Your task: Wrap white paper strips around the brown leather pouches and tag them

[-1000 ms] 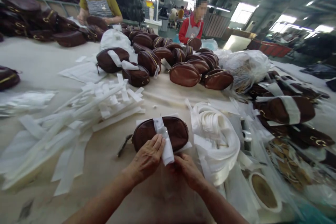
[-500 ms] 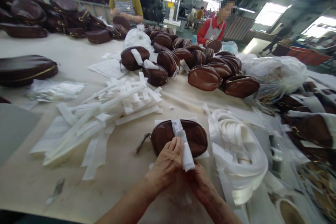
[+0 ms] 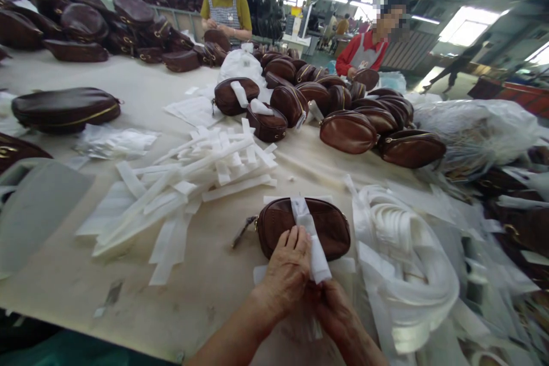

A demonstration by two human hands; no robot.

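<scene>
A small dark brown leather pouch (image 3: 332,226) lies in front of me, its zip pull hanging out at the left end. A white wrapping strip (image 3: 319,257) crosses its middle from top to bottom. My left hand (image 3: 287,266) is closed at the strip's left edge, its fingertips pressed on the strip and pouch, its thumb hidden. Just below the pouch, my right hand (image 3: 337,306) is closed at the strip's lower end, its fingertips partly hidden. White sheeting shows beneath the pouch.
Loose white strips (image 3: 171,206) are heaped to the left, and a coiled bundle of white strips (image 3: 405,257) lies to the right. Brown pouches (image 3: 347,130) crowd the far table. A clear plastic bag (image 3: 476,126) sits at right. Two people (image 3: 227,11) work across the table.
The view has shifted, so everything appears slightly farther right. My hands stay at the pouch and strip, with only slight finger movement.
</scene>
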